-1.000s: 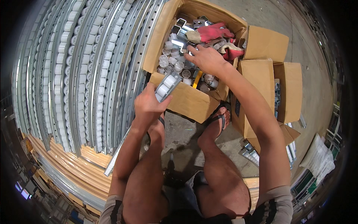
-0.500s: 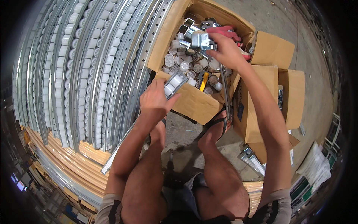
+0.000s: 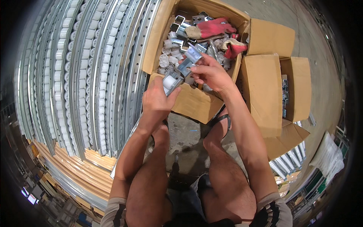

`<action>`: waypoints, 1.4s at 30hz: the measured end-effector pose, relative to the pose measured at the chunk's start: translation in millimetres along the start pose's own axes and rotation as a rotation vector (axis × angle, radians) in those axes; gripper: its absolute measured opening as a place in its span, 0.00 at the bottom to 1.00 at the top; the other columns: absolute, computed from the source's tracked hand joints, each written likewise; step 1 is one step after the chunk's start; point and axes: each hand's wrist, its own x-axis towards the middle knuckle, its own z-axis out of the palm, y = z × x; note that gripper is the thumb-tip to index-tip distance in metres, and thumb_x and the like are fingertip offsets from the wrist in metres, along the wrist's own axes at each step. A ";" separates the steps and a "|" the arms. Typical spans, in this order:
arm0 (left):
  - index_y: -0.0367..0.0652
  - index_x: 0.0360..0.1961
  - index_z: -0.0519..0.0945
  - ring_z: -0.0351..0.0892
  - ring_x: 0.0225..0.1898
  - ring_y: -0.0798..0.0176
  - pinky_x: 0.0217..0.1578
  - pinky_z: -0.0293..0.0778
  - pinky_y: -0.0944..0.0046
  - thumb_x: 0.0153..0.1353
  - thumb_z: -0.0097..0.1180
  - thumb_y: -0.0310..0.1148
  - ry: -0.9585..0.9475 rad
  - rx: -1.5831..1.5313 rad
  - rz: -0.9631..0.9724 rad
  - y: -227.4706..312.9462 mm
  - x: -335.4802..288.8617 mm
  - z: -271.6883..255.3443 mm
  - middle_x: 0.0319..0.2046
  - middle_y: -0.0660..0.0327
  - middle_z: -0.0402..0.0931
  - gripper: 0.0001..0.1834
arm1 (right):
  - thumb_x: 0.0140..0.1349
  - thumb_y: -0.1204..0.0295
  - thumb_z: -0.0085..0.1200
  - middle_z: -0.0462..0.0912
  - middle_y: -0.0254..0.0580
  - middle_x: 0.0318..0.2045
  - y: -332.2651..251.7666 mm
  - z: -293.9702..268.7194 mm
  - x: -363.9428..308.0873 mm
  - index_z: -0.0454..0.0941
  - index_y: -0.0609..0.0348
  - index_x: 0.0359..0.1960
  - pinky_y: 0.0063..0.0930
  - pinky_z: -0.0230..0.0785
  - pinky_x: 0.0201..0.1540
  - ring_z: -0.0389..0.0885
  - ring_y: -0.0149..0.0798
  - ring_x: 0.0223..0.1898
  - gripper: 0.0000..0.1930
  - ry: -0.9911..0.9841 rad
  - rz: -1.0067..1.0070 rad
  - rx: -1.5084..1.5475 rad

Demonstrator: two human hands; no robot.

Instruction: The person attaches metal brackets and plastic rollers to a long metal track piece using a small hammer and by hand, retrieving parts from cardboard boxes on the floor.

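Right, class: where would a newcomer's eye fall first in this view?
Probably on the long rows of white rollers set between metal rails, filling the upper left. Next, the red glove with a cream cuff, lying in the open cardboard box at top centre. Then the middle, where the left hand holds a short roller piece and the right hand a metal bracket.

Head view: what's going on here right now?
The left hand grips a metal roller rail near its end, while the right hand holds a bent metal bracket close to that end; whether the two touch is unclear. Beyond the hands, an open cardboard box holds loose white rollers and red gloves.
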 end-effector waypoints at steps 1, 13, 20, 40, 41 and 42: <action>0.36 0.42 0.74 0.82 0.33 0.36 0.34 0.76 0.47 0.60 0.69 0.43 -0.005 -0.011 -0.002 1.2 -0.8 -0.3 0.30 0.45 0.82 0.23 | 0.60 0.78 0.61 0.83 0.38 0.44 2.0 -2.6 3.5 0.71 0.60 0.59 0.20 0.61 0.23 0.70 0.25 0.26 0.24 -0.009 0.016 -0.020; 0.35 0.40 0.75 0.80 0.34 0.37 0.34 0.74 0.48 0.60 0.68 0.38 -0.012 -0.070 0.081 11.7 -1.3 0.7 0.31 0.44 0.78 0.19 | 0.59 0.80 0.55 0.82 0.36 0.37 7.7 -6.2 8.1 0.73 0.62 0.54 0.21 0.61 0.19 0.71 0.25 0.21 0.19 -0.006 0.060 -0.045; 0.36 0.37 0.75 0.79 0.34 0.35 0.34 0.74 0.46 0.59 0.69 0.39 0.021 -0.022 0.081 10.7 -1.1 1.3 0.30 0.43 0.78 0.19 | 0.59 0.81 0.54 0.83 0.36 0.37 9.5 1.8 7.5 0.74 0.63 0.56 0.19 0.64 0.20 0.71 0.24 0.21 0.20 0.016 -0.015 -0.060; 0.36 0.47 0.78 0.85 0.39 0.39 0.39 0.79 0.48 0.48 0.76 0.56 0.051 0.182 -0.096 26.3 19.0 12.8 0.37 0.44 0.83 0.37 | 0.63 0.77 0.59 0.78 0.32 0.33 10.3 -9.0 15.4 0.67 0.64 0.63 0.20 0.66 0.25 0.73 0.24 0.24 0.26 -0.091 0.010 -0.125; 0.37 0.48 0.78 0.85 0.40 0.39 0.40 0.79 0.48 0.48 0.76 0.56 0.047 0.175 -0.092 26.7 19.9 14.0 0.38 0.44 0.83 0.37 | 0.63 0.76 0.59 0.77 0.32 0.32 12.0 -10.9 15.2 0.67 0.65 0.63 0.20 0.65 0.25 0.74 0.24 0.24 0.27 -0.090 0.004 -0.119; 0.37 0.49 0.79 0.85 0.41 0.39 0.41 0.79 0.48 0.47 0.76 0.57 0.046 0.171 -0.090 26.9 20.4 13.9 0.38 0.44 0.84 0.38 | 0.63 0.76 0.59 0.78 0.32 0.32 11.4 -10.7 14.6 0.66 0.64 0.64 0.20 0.65 0.25 0.74 0.24 0.25 0.27 -0.089 0.004 -0.129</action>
